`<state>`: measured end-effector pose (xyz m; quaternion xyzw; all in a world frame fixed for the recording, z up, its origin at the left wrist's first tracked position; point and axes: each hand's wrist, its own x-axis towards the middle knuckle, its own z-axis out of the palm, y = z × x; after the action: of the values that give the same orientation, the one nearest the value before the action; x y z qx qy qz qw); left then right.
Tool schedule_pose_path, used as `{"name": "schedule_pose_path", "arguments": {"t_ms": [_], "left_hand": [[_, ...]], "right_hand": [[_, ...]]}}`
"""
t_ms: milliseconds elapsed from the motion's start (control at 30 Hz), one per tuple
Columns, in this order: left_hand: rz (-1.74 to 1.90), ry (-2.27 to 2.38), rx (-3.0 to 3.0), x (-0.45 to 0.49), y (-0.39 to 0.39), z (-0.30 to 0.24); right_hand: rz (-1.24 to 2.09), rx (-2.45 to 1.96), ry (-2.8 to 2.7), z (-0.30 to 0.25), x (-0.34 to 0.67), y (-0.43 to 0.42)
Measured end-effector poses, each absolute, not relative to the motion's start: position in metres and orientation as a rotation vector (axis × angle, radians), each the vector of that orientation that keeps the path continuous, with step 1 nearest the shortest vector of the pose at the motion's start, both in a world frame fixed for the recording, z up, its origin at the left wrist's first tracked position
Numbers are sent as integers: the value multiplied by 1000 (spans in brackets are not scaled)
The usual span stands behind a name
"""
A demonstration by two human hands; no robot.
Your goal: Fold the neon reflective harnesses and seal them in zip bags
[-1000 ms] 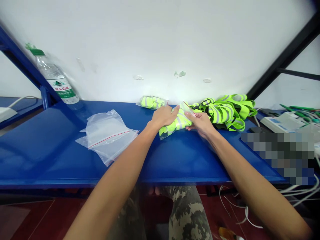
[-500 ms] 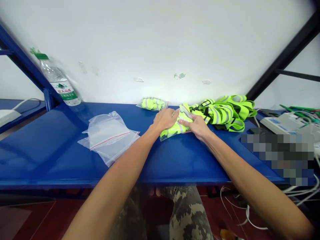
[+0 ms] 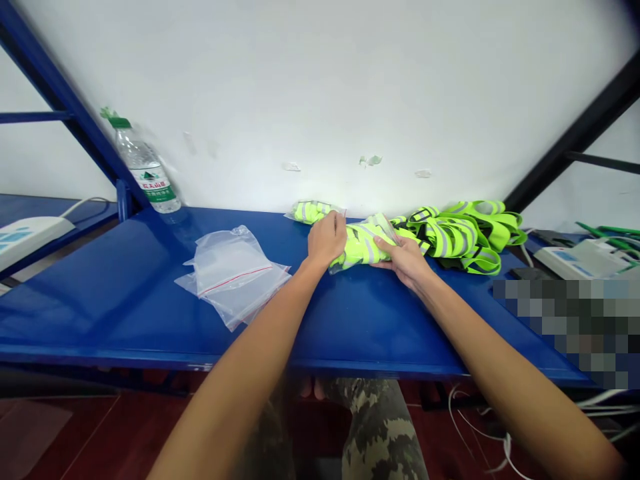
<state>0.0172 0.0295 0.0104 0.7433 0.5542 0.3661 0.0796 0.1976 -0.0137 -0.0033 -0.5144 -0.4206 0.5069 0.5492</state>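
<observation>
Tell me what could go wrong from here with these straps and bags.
The right hand holds the strap-filled bag right beside the pile of loose straps, so a loop might catch on it. The left hand is close to the smaller bagged bundle by the wall and could nudge it. The left forearm passes close to the flat clear bags; a sweep could scatter those.

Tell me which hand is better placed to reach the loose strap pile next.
Likely the right hand: it holds the filled bag by the end nearest the strap pile. The left hand is at the bag's other end, farther from the pile, with the right hand between.
</observation>
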Motion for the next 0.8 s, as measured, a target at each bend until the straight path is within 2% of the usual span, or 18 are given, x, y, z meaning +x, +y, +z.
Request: {"name": "schedule_pose_path", "arguments": {"t_ms": [67,167,267,400,633,800], "left_hand": [[1044,1654,2348,11,33,8],[754,1583,2559,4,39,3],[587,1660,2552,2,42,-4],[622,1806,2561,4,45,-8],[726,2029,2343,4,44,-8],[839,2103,2206,4,44,-9]], "right_hand": [[1181,-1189,-915,-1,202,-12],[1152,-1152,-822,4,208,-10],[1105,-1106,-760,6,208,-8],[959,-1208,-817,0,204,-7],[734,-1495,-1275,-7,200,1],[219,-1841,-1528,7,189,30]]}}
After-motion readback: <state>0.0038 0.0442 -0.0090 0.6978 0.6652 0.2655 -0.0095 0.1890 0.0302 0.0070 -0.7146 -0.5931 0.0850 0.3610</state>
